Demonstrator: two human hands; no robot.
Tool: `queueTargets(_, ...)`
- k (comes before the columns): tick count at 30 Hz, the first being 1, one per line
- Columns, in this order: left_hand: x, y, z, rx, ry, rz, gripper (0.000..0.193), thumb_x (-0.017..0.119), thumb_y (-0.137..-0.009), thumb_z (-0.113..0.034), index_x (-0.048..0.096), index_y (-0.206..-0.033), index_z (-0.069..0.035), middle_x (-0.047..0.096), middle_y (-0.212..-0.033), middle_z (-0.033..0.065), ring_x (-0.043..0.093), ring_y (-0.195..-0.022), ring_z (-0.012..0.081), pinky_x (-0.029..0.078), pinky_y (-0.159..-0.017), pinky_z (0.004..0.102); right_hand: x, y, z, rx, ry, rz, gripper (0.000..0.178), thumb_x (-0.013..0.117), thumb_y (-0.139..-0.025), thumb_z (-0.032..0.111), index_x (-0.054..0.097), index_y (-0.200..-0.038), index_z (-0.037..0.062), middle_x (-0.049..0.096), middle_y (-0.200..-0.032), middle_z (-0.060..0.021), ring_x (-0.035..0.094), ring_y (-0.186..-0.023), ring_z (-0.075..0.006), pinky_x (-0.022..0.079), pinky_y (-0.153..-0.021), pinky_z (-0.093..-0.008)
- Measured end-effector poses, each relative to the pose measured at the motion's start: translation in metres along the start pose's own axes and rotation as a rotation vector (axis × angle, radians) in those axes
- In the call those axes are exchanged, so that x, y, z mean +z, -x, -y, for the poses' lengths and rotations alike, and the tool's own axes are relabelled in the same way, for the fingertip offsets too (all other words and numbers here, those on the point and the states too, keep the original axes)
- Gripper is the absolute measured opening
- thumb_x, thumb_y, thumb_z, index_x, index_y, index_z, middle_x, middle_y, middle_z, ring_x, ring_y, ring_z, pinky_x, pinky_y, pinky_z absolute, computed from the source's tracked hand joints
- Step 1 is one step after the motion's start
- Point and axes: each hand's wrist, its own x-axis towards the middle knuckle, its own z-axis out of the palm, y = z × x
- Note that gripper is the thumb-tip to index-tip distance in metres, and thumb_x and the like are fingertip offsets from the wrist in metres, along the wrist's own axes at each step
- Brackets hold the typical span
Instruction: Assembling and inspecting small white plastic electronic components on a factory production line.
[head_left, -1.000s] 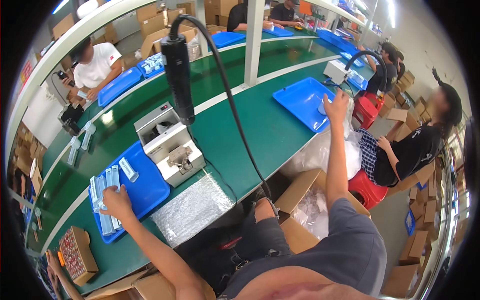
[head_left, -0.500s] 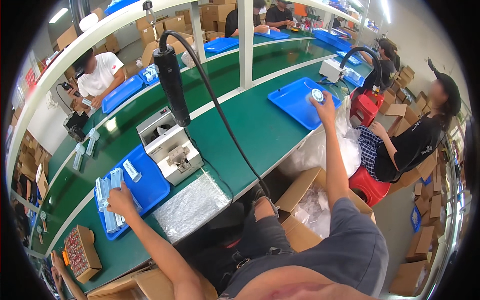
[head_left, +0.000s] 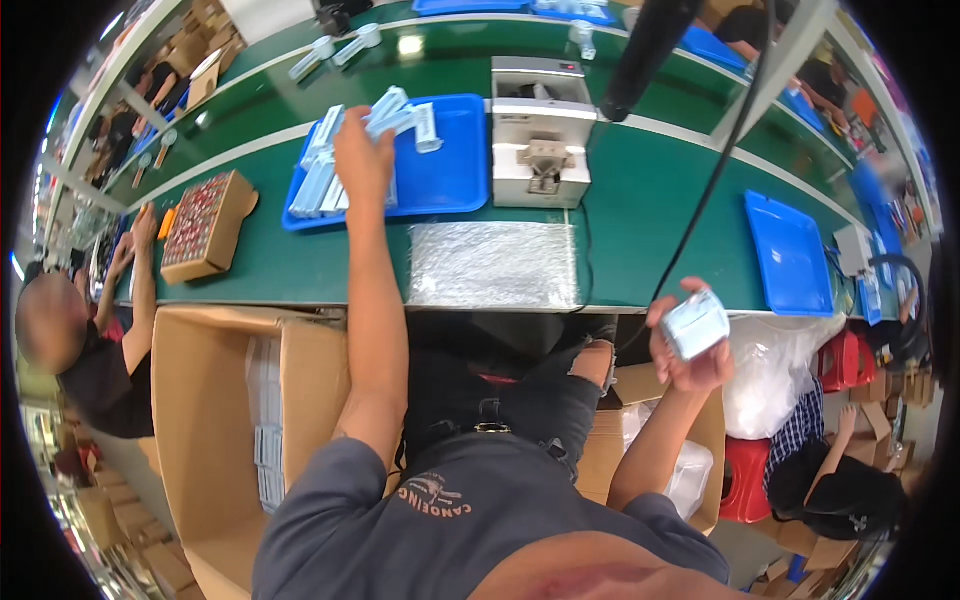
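My left hand (head_left: 364, 158) reaches into a blue tray (head_left: 462, 150), its fingers curled round a slim pale blue package (head_left: 390, 112) in the pile there. Several similar long packages (head_left: 322, 180) lie heaped on the tray's left side. One short package (head_left: 427, 128) lies apart, nearer the middle. My right hand (head_left: 690, 350) is in front of the table edge, holding a pale blue and white packaged item (head_left: 697, 325) with its flat side up. Motion blurs that item, so its exact kind is unclear.
A white machine (head_left: 542, 180) stands right of the tray, behind a bubble-wrap sheet (head_left: 493, 264). Another blue tray (head_left: 790, 255) lies to the right. A carton of small red-topped pieces (head_left: 207, 225) sits left. Open cardboard boxes (head_left: 315, 370) flank me. A black cable (head_left: 715, 190) hangs down; co-workers sit at both sides.
My view has swung left. The right hand has come away from the right-hand tray toward my body with the packaged item. My left hand remains at the package pile.
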Motion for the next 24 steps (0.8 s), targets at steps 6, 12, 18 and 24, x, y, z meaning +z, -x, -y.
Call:
queueTargets(6,-0.025,0.036,-0.029,-0.087,0.206,0.126,0.036,0.076,-0.081,-0.014,0.063,-0.113,-0.003,0.067,-0.109,0.0175,0.063,-0.102,0.0361,0.049,-0.087,0.0418,0.027,-0.011,-0.038,0.228,0.107,0.014,0.088,0.073,-0.078,0.043,0.031,-0.141,-0.0035,0.057,-0.109,-0.0385,0.064,-0.059,-0.0287,0.054,-0.047,-0.0344)
queueTargets(12,-0.027,0.074,-0.055,0.001,0.254,0.046,0.036,0.077,-0.082,-0.016,0.065,-0.111,-0.001,0.065,-0.1,0.0144,0.062,-0.091,0.0313,0.049,-0.08,0.0391,0.038,-0.025,-0.053,0.302,0.222,0.001,0.084,0.072,-0.078,0.038,0.034,-0.143,-0.0002,0.057,-0.123,-0.0312,0.066,-0.088,-0.0252,0.057,-0.065,-0.0324)
queueTargets(18,-0.035,0.068,-0.059,-0.016,0.315,0.02,0.025,0.076,-0.084,-0.01,0.069,-0.107,-0.001,0.06,-0.093,0.0093,0.058,-0.087,0.0227,0.048,-0.078,0.0339,0.053,-0.038,-0.066,0.224,0.254,-0.143,0.081,0.068,-0.085,0.039,0.032,-0.145,-0.0007,0.054,-0.129,-0.031,0.062,-0.103,-0.026,0.053,-0.075,-0.0334)
queueTargets(24,-0.056,0.073,-0.069,0.083,0.734,0.028,0.016,0.073,-0.082,0.004,0.072,-0.096,-0.002,0.054,-0.106,0.0072,0.057,-0.094,0.0171,0.053,-0.08,0.0298,0.061,-0.061,-0.069,-0.167,0.643,-0.239,0.06,0.072,-0.085,0.007,0.045,-0.139,0.0007,0.056,-0.125,-0.0105,0.057,-0.114,-0.0191,0.051,-0.092,-0.0346)
